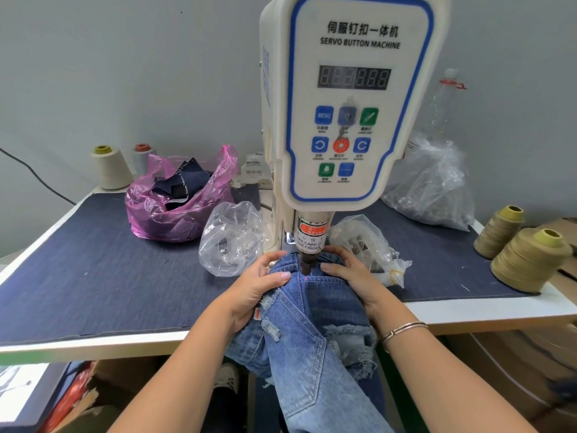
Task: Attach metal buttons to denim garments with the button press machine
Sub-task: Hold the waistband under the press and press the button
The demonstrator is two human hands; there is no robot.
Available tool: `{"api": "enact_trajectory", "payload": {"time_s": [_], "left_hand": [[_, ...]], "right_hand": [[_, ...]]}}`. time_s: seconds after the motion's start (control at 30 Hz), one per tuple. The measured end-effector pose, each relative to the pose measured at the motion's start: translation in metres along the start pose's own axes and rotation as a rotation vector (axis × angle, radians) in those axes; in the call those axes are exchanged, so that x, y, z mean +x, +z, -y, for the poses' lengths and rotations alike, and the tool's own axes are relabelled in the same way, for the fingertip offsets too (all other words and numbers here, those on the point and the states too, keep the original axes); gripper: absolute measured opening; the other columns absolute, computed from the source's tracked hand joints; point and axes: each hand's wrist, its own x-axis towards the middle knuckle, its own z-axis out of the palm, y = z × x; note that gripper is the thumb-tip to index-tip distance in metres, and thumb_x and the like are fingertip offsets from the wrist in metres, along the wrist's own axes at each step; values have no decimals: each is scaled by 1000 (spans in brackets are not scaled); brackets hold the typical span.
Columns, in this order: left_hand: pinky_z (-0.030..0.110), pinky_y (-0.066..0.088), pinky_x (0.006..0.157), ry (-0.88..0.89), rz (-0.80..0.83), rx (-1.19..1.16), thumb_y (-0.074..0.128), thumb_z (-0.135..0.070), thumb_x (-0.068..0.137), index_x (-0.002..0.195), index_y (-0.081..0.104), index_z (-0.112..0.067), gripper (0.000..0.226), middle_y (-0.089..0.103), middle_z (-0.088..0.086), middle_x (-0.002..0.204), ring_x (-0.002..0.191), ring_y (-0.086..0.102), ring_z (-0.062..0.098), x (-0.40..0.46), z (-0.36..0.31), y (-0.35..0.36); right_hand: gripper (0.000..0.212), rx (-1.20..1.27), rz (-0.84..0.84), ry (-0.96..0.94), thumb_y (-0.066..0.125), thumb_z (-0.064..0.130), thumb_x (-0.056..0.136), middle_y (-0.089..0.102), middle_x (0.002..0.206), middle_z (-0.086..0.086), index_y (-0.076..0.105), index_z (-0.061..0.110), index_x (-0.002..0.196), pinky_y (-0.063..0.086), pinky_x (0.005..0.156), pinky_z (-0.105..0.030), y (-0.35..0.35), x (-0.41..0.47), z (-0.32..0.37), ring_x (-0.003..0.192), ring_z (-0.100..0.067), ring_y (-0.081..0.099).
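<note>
Head view: left hand (256, 292) and right hand (349, 276) each grip the bunched blue jeans (303, 310), fingers curled over the fabric, holding it between them under the button machine (352, 98) plunger (307, 264). Clear bags (231, 239) lie just beyond each hand on the desk (93, 276).

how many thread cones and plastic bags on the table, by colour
Cream thread cone: 1
Grey thread cone: 1
Olive thread cones: 2
Pink bag: 1
Clear bags: 3
Total: 8
</note>
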Motion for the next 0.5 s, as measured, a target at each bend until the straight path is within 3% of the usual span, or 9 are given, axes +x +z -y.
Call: {"api": "enact_trajectory", "payload": {"time_s": [0.27,0.5], "left_hand": [[31,56,82,2,-18,31,71,-18,74,132,48,-19,62,66,15,120,103,65,27,-1,-1,1],[28,56,74,-9,1,-13,70,-14,75,131,45,-18,62,69,15,116,99,69,25,-2,-1,2]], "right_hand": [[35,-37,-8,-10,62,-4,83,63,106,-11,56,14,112,55,65,-24,0,0,0,81,-16,67],[37,-38,-20,-3,65,-2,80,62,111,-13,56,14,113,54,65,-23,1,-1,0,84,-16,67]]}}
